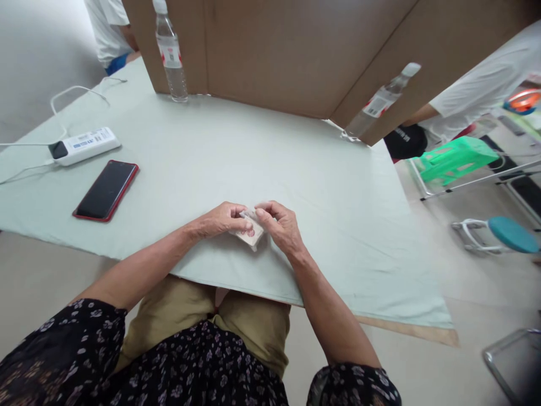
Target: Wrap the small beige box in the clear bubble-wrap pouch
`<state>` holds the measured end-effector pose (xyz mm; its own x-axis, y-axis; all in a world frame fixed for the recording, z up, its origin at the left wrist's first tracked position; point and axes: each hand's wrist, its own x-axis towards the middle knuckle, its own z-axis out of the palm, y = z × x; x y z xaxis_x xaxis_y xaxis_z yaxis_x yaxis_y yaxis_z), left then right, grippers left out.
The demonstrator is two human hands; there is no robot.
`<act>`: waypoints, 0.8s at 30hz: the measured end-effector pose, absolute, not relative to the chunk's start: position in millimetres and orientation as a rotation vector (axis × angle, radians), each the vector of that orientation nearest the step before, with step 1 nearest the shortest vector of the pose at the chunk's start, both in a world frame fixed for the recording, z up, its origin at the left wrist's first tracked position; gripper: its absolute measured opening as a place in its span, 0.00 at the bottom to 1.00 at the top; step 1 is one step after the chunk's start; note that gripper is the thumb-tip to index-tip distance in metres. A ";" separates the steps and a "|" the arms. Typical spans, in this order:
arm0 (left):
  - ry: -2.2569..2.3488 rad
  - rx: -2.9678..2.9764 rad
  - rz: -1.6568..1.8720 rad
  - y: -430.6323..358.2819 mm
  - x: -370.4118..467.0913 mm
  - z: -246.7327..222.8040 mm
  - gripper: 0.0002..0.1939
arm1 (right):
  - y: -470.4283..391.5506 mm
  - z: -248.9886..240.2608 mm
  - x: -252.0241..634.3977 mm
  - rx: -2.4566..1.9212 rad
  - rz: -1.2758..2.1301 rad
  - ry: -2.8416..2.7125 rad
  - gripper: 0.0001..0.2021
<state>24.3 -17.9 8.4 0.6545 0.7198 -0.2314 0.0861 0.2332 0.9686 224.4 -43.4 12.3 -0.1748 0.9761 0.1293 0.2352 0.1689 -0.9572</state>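
A small, flat, whitish packet (252, 233) with reddish print and what looks like clear plastic wrapping is held between my hands, near the table's front edge. My left hand (226, 220) is closed on its left side, with the thumb lying across the top. At its upper right corner, my right hand (279, 224) pinches the clear wrapping between thumb and fingers. The far underside of the packet and some fingertips are hidden.
On the pale green tablecloth (338, 225) lie a red-cased phone (106, 190) and a white power strip (87, 145) with cables. Two water bottles (171, 59) (380, 104) stand by a cardboard screen (270, 51). A teal stool (512, 234) is at right; people are beyond the screen.
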 end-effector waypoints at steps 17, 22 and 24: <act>0.843 1.398 0.496 -16.8 25.5 14.5 0.14 | -41.3 9.3 224.6 -1.198 1.047 -1.476 0.09; 0.881 1.454 0.528 -18.9 28.5 16.3 0.14 | -40.9 10.4 224.6 -1.208 1.012 -1.502 0.09; 0.911 1.536 0.548 -18.6 29.1 17.2 0.13 | -41.6 10.5 223.4 -1.215 0.989 -1.517 0.09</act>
